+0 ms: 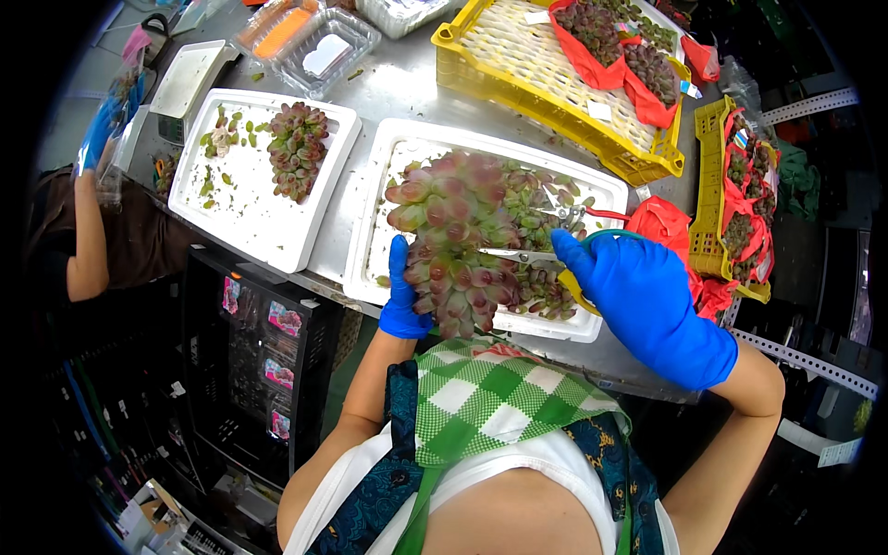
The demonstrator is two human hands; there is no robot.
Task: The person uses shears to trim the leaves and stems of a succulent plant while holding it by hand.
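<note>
My left hand (402,295), in a blue glove, holds a large clustered succulent (454,236) with reddish-green leaves from its left side; the plant hides most of the fingers. My right hand (635,298), also gloved in blue, grips scissors (520,255) with one yellow and one green handle, and their blades reach against the right side of the succulent. Beneath them lies a white foam tray (610,182) with more succulents (544,288) and loose leaves. Red-handled pruning shears (590,212) rest over that tray's right part, just beyond my right hand.
A second white tray (243,239) holds another succulent (298,151) and leaf bits. Clear plastic boxes (329,55) and a scale (187,80) stand behind. Yellow crates (555,114) with plants and red wrapping are at the right. At far left, a co-worker's gloved hand (104,132) holds plastic packaging.
</note>
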